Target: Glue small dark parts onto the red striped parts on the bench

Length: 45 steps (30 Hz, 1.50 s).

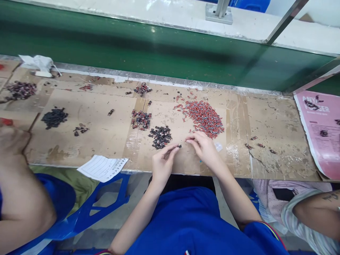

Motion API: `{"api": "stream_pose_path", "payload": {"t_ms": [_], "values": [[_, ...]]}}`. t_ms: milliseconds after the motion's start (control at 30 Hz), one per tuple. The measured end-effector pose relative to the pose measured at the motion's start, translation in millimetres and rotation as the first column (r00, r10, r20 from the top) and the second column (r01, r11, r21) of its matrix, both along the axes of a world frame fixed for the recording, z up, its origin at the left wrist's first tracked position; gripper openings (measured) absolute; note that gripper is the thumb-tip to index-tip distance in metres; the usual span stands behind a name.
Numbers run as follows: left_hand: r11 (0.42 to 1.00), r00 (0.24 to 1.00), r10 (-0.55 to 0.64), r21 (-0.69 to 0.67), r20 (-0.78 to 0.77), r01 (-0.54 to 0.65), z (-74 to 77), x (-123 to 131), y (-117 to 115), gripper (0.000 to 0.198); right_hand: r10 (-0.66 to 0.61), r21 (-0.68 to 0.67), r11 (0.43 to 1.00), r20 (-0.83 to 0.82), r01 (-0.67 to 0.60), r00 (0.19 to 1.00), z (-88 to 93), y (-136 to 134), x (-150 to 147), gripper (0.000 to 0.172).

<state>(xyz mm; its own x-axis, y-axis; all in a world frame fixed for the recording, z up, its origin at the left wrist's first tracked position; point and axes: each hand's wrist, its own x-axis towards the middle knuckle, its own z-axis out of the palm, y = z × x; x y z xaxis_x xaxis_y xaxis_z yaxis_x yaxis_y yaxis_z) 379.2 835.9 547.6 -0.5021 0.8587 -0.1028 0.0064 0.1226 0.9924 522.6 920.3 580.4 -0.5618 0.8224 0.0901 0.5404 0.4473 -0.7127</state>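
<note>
Currently your left hand (162, 161) pinches a black part (180, 146) over the counter (106, 138), between the black pile (160, 137) and your right hand (204, 146). Its grip is narrow, pinched on your side of the red pile (204, 118); whether something small is in it, I cannot tell.

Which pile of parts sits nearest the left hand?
The mostly black pile, just beyond the left hand. The bigger red pile lies beyond the right hand; the mixed red-and-black pile is farther away.
</note>
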Motion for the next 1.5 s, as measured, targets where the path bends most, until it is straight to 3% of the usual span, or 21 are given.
{"api": "stream_pose_path", "payload": {"t_ms": [100,333,567,1033,1133,1233,1333,1433,1500], "values": [[0.999,0.999,-0.04,0.026,-0.011,0.04,1.6,1.2,0.2,0.019,0.064,-0.035,0.997,-0.106,-0.068,0.992,2.9,-8.2,0.8,0.018],[0.999,0.999,-0.032,0.04,0.011,0.032,3.9,5.0,2.8,0.016,-0.092,-0.217,0.975,-0.254,0.036,0.963,-5.2,-11.1,-1.0,0.012],[0.999,0.997,-0.026,0.042,0.077,0.023,7.4,6.7,5.8,0.016,-0.179,-0.328,0.944,-0.385,0.047,0.905,-16.3,-15.5,-0.7,0.013],[0.996,0.978,-0.086,0.019,0.192,0.084,20.3,9.0,9.5,0.027,-0.184,-0.252,0.965,-0.464,0.07,0.867,-13.3,-18.0,0.8,0.014],[0.996,0.973,-0.093,0.017,0.211,0.091,23.4,7.2,9.3,0.027,-0.228,-0.371,0.928,-0.502,0.031,0.834,-11.6,-18.8,1.3,0.017],[0.994,0.963,-0.109,0.0,0.248,0.113,28.6,4.4,8.1,0.029,-0.291,-0.534,0.843,-0.552,-0.063,0.781,-7.2,-19.5,2.4,0.024],[0.986,0.928,-0.138,-0.042,0.346,0.162,35.4,4.0,5.5,0.031,-0.321,-0.6,0.788,-0.59,-0.136,0.741,-1.7,-20.3,1.3,0.027],[0.976,0.889,-0.16,-0.065,0.429,0.207,41.3,3.2,4.4,0.033,-0.299,-0.573,0.81,-0.585,-0.123,0.754,5.7,-22.5,0.7,0.027],[0.974,0.896,-0.168,-0.068,0.411,0.214,42.4,-3.7,6.8,0.033,-0.269,-0.478,0.878,-0.529,-0.021,0.805,13.6,-25.7,5.4,0.027]]}}
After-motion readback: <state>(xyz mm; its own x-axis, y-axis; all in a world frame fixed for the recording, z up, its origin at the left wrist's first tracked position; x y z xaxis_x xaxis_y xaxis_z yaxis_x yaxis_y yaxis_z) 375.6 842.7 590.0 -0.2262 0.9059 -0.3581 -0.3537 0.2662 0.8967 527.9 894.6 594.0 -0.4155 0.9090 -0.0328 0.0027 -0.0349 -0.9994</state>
